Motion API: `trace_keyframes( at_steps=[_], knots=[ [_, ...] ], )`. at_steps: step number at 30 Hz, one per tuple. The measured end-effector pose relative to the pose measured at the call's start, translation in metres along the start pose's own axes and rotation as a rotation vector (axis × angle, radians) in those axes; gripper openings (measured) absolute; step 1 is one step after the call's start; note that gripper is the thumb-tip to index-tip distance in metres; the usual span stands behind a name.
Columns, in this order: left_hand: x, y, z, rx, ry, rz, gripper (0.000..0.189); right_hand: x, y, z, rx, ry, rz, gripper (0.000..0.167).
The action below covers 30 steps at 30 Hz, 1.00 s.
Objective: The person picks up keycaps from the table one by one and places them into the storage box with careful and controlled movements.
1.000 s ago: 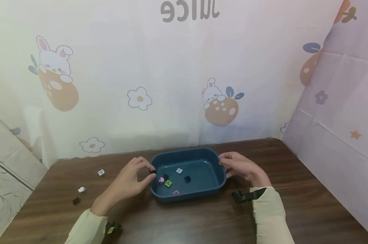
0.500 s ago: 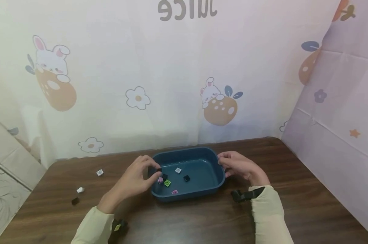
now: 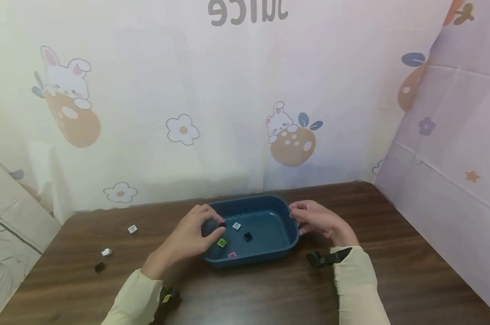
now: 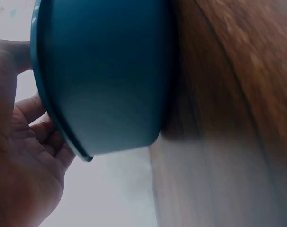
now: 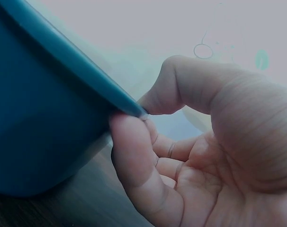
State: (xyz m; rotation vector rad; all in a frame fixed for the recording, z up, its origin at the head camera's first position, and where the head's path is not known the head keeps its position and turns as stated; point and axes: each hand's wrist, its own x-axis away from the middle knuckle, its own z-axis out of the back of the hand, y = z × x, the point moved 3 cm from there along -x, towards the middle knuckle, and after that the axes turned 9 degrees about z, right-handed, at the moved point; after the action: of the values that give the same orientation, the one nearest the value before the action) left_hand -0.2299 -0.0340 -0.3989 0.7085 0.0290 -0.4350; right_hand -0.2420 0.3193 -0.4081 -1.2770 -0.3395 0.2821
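A dark blue rectangular tub [image 3: 251, 259] stands on the table. My left hand [image 3: 190, 235] reaches over its left side, pinching a small black block [image 3: 223, 225] between thumb and fingertip. In the left wrist view the tub's wall hides that block and the fingertips. At the right end, my right hand [image 3: 321, 221] grips the tub; the right wrist view shows thumb and index finger pinching its rim [image 5: 103, 82]. Inside lie a green block [image 3: 222, 243], a white block [image 3: 237, 226], another black block [image 3: 248, 236] and a pink block [image 3: 232, 255].
On the wooden table [image 3: 265, 293], left of the tub, lie a white square block [image 3: 132, 229], a second white block [image 3: 106, 252] and a dark block [image 3: 100, 267]. A printed curtain [image 3: 224, 153] hangs behind the table's back edge.
My left hand has moved right with the black block, from the tub's left rim to over its inside, and now covers blocks seen there before. My right hand keeps its grip.
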Motion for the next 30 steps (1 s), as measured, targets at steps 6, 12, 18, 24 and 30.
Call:
trace_keyframes(
  at_steps=[6,12,18,24,30],
  knots=[
    [-0.004,0.008,-0.005,-0.005,0.003,-0.014,0.018,-0.001,0.000,-0.001,-0.003,-0.003,0.014,0.032],
    [-0.011,0.014,-0.013,-0.044,-0.011,-0.042,0.017,0.000,0.001,0.000,-0.005,0.011,0.010,0.034],
    [-0.012,0.014,-0.018,-0.047,-0.023,-0.043,0.015,0.001,0.002,0.001,-0.016,0.010,0.009,0.032],
    [-0.013,0.018,-0.020,-0.083,-0.024,-0.080,0.015,0.002,0.002,0.002,-0.009,0.020,-0.001,0.033],
    [-0.014,0.024,-0.017,-0.094,0.000,-0.110,0.016,0.001,0.003,0.001,-0.013,0.022,-0.006,0.036]
  ],
)
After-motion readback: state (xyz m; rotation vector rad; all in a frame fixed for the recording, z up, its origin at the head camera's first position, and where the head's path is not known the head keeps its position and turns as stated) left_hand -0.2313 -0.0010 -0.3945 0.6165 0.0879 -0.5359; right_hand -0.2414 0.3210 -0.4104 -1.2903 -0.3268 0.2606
